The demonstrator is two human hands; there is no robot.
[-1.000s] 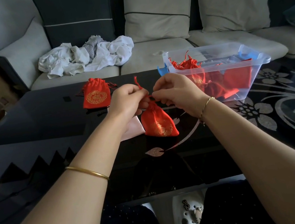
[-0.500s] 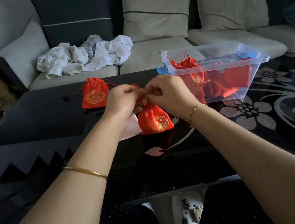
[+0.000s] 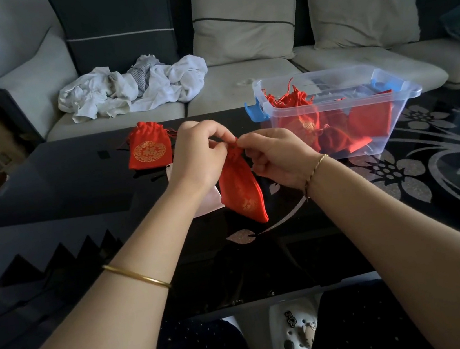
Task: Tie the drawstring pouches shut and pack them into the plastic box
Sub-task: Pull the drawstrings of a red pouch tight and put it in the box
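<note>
Item 1: red satin drawstring pouch, gold print [image 3: 241, 193], centre, over black glass table [image 3: 76, 181].
Left hand [image 3: 199, 152], right hand [image 3: 276, 156]: both pinch cord at neck.
Judged light, soft, slippery; hold by cord.
Item 2: matching red pouch [image 3: 150, 150], 11 o'clock.
Item 3: clear plastic box [image 3: 345, 101], 2 o'clock, part-filled.

The held pouch [image 3: 241, 190] was red cloth with a satin sheen and gold print. The box [image 3: 340, 105] was clear, smooth plastic with blue clips. The counter [image 3: 62, 186] was glossy black glass.
</note>
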